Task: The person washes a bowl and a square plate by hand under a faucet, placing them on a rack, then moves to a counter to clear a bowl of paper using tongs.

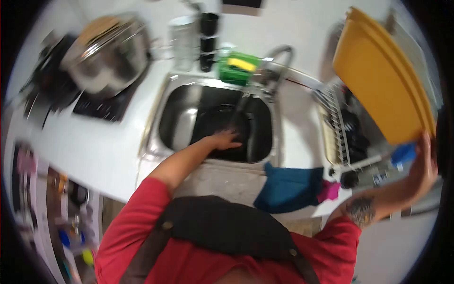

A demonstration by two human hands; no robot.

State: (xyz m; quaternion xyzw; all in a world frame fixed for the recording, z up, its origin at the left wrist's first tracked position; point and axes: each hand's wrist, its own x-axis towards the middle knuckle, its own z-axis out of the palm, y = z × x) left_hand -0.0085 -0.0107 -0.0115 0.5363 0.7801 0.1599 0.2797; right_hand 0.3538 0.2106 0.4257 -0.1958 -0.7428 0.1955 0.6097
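Note:
My left hand (226, 140) reaches into the steel sink (163, 87), its fingers spread and holding nothing. Below and around it lies a dark, round-looking vessel (208, 120) in the basin; blur hides its exact kind. At the right, my right hand (424, 163) grips the lower corner of a large yellow tray (378, 75), with the fingers along its edge and partly hidden. The tray stands tilted above the white dish rack (338, 128). Close to that hand is a small blue item (403, 154), too blurred to name.
The faucet (279, 71) rises behind the sink, beside a green sponge package (239, 66). A glass jar (183, 42) and stacked black cups (208, 42) stand at the back. A steel pot (111, 61) sits on the left. A teal cloth (293, 187) hangs over the front edge.

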